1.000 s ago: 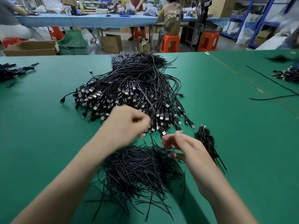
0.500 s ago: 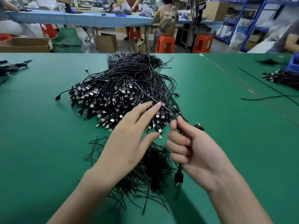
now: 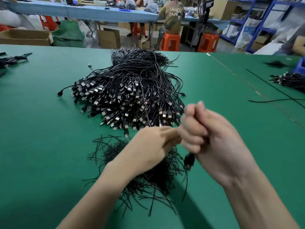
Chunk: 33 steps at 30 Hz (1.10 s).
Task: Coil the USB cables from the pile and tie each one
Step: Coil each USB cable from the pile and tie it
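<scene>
Clutter sits well apart from your work on the green tabletop (image 3: pixel 41 146): a left bundle (image 3: pixel 13 59) of dark cables at the far edge, a right bundle (image 3: pixel 290 80) and a loose strand (image 3: pixel 272 100) on the other side, with orange stools (image 3: pixel 170 42) and a seated person (image 3: pixel 173 15) beyond. Straight ahead lies the pile of USB cables (image 3: pixel 128 96), plugs fanned toward you. Just nearer, the heap of short black ties (image 3: pixel 148 180) is partly hidden under your wrists. Your right hand (image 3: pixel 212 142) is raised over the near edge of the pile, its grip clamped in a fist round one cable (image 3: pixel 145 104), which shows as a thin line crossing the pile toward your hands. Its plug (image 3: pixel 189 160) hangs below the fist. Your left hand (image 3: pixel 151 146) reaches its fingers against that fist, but blur hides them, so I cannot tell whether its grip is closed on the cable. Half a second ago your left fingers were spread over the plugs and your right held the cable in a looser pinch; now the two hands meet and the fist is tight.
</scene>
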Motion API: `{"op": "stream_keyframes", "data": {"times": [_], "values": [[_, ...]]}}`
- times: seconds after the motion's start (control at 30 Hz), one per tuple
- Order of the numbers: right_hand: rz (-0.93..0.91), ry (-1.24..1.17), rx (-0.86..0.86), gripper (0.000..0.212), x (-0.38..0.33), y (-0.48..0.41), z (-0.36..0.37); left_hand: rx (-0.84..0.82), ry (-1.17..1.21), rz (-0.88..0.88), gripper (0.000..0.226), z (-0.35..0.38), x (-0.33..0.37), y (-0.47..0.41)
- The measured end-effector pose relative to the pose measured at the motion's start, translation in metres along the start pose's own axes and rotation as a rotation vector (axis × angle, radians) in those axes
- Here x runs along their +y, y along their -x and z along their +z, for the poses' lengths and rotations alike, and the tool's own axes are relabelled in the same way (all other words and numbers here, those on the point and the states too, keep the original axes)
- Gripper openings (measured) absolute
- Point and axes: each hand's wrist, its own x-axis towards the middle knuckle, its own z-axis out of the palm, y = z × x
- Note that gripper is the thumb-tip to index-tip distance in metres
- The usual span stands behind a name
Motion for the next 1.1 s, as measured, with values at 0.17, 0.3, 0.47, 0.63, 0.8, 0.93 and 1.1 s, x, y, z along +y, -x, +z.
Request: {"op": "stream_keyframes", "data": {"times": [0.17,0.3,0.47,0.63,0.8,0.93,1.1], "values": [[-0.442,0.813,0.294,0.032,-0.007,-0.024,-0.014,-0.046,-0.095,0.06,0.027,-0.01,0.008,-0.002],[-0.264,1.214,0.205,0.035,0.007,-0.02,-0.025,0.204,-0.045,0.084,0.021,-0.043,-0.001,0.002],[0.203,0.388,-0.188,0.054,0.025,-0.008,-0.011,0.359,0.138,-0.017,0.016,-0.049,-0.018,0.003],[-0.126,-0.104,-0.059,0.032,0.009,-0.021,0.001,-0.001,0.073,-0.027,0.023,-0.023,-0.01,0.002],[-0.471,0.981,0.195,0.031,0.008,-0.025,-0.011,0.114,-0.044,0.061,0.023,-0.034,0.0,0.002],[-0.063,1.143,0.076,0.045,0.024,-0.016,-0.021,0.339,-0.033,0.047,0.022,-0.056,-0.009,0.006],[0.154,0.022,-0.258,0.037,0.028,-0.008,-0.003,0.337,0.131,-0.023,0.025,-0.043,-0.015,0.004]]}}
